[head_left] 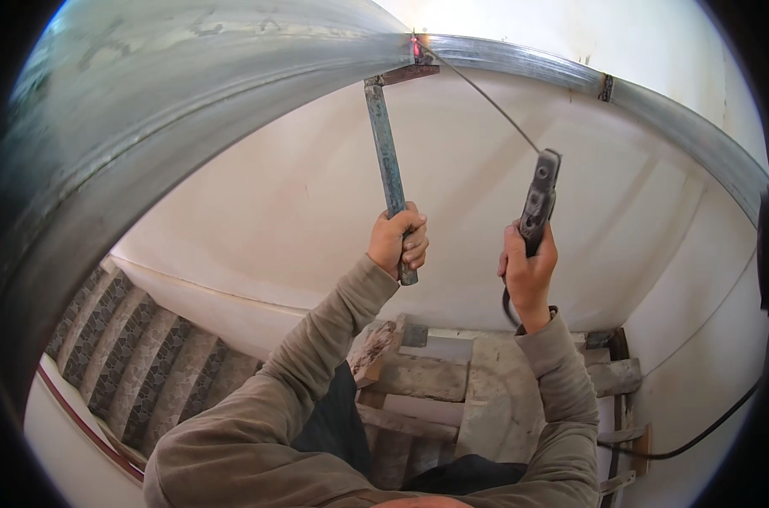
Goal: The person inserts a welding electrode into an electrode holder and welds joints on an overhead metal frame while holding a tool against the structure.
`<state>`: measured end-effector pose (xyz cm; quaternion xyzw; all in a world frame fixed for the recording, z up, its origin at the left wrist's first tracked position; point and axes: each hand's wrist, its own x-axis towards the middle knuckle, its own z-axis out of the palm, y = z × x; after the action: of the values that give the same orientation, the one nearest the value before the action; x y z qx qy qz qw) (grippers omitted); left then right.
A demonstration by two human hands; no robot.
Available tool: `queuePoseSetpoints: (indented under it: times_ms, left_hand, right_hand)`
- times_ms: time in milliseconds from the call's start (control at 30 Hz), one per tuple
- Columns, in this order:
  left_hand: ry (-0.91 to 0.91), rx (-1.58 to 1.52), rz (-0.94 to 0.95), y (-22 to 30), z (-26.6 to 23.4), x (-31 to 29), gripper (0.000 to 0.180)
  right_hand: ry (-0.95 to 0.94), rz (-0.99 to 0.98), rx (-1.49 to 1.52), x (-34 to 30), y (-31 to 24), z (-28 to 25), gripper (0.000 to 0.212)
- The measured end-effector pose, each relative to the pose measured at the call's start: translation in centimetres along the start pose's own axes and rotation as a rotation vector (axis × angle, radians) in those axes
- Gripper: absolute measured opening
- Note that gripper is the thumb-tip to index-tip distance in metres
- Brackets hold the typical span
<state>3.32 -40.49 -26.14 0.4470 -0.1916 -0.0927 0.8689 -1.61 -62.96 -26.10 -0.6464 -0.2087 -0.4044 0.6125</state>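
Here your left hand point(399, 241) gripped the hammer point(386, 144), its head up by the metal beam's point(511, 57) glowing joint point(417, 49); your right hand point(530, 269) clasped the electrode holder point(539, 195), rod point(486, 97) slanting to that glow!

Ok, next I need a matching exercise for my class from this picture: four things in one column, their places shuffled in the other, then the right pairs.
Things
1. Tool with a blue-green handle
2. Rod holder
3. Thin rod
4. Stairs

Places
A. Running from the holder up to a red glow at the metal beam
B. At the lower left of the picture
C. Gripped in the left hand
D. Gripped in the right hand

Right pairs: 1-C, 2-D, 3-A, 4-B
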Motion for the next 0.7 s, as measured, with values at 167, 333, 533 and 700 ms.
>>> queuePoseSetpoints:
  times_ms: [167,333,533,700]
  left_hand:
    - [0.015,-0.021,-0.001,0.2,0.1,0.0,0.027]
    - [0.008,-0.029,0.009,-0.1,0.2,0.3,0.022]
    - [0.011,-0.009,0.011,0.0,0.2,0.2,0.028]
    - [-0.005,0.011,0.019,-0.2,-0.3,0.2,0.028]
  right_hand:
    - [0.032,0.055,0.010,-1.1,0.7,0.8,0.019]
    - [-0.052,-0.455,-0.378,-1.7,1.4,0.7,0.022]
    - [-0.026,-0.361,-0.371,-1.5,1.0,-0.6,0.017]
    - [0.038,-0.261,-0.161,-1.3,0.7,0.0,0.019]
